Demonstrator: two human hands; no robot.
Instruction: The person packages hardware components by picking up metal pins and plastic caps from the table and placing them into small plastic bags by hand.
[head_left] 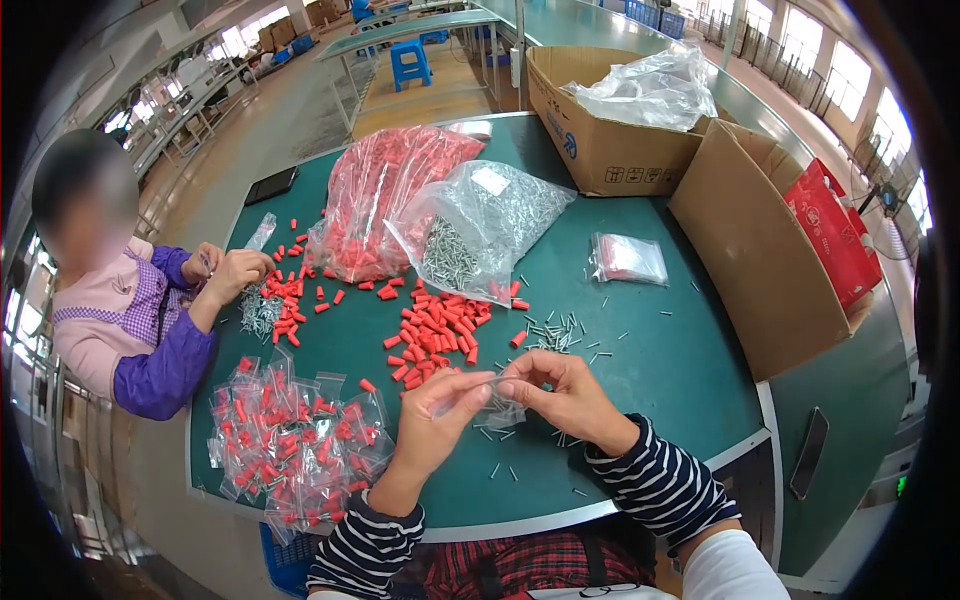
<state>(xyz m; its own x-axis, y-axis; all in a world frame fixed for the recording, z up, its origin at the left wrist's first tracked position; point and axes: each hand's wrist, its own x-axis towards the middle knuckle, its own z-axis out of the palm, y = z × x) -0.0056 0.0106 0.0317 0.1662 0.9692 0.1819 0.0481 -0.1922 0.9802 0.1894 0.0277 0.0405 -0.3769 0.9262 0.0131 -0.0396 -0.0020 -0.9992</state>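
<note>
My left hand (pixel 438 418) and my right hand (pixel 568 396) meet near the table's front edge, both pinching the top of a small clear plastic bag (pixel 508 414). What is inside the bag is hard to make out. Just beyond my hands lies a pile of red plastic caps (pixel 440 328). Loose screws (pixel 555 332) are scattered behind and below my right hand. To the left of my left hand, a heap of small zip bags (pixel 300 435) holds red caps.
A large bag of red caps (pixel 385 190) and an open bag of screws (pixel 450 250) lie farther back. A stack of flat clear bags (pixel 628 259) is at right, near cardboard boxes (pixel 625 150). A co-worker (pixel 130 300) handles small parts at left.
</note>
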